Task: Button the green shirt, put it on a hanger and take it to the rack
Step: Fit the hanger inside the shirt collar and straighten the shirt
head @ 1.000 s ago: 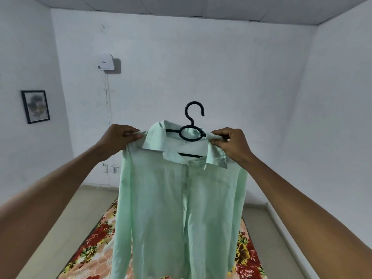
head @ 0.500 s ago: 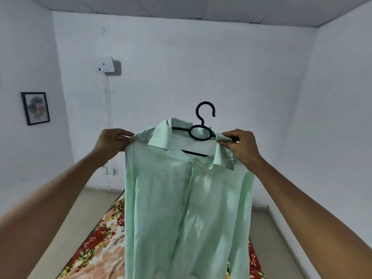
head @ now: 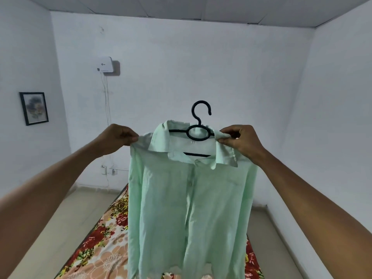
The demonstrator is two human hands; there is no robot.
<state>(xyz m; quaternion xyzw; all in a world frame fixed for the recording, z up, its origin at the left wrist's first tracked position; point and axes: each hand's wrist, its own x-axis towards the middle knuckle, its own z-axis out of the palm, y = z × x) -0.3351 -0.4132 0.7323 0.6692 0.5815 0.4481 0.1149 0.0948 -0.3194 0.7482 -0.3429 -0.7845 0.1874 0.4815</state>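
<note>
Between the two raised hands hangs the green shirt (head: 191, 198), held up in front of the person at arm's length. Left hand (head: 114, 139) pinches the shirt's shoulder seam at its own side; right hand (head: 239, 143) pinches the opposite shoulder just beside the collar. Both hands are closed on fabric, not on the hanger.

Black hanger (head: 199, 125) sits inside the neck opening, between the hands. Its hook stands clear above the collar, and its lower bar shows through the open neck. The placket below the collar appears buttoned down the front, though the lowest part of it is not clear enough to confirm.

Below the hands, the shirt tails hang over a bed with a floral sheet (head: 96, 252). No rack is in view.

Step in hand, as judged: seating the shoulders squarely on the hanger arms. Buttoning and hanger insertion look complete.

Next move calls for:
- one hand to shift its grasp to the hook;
- the other hand to release the shoulder;
- the person to turn toward the rack, wherever it stands.
</note>
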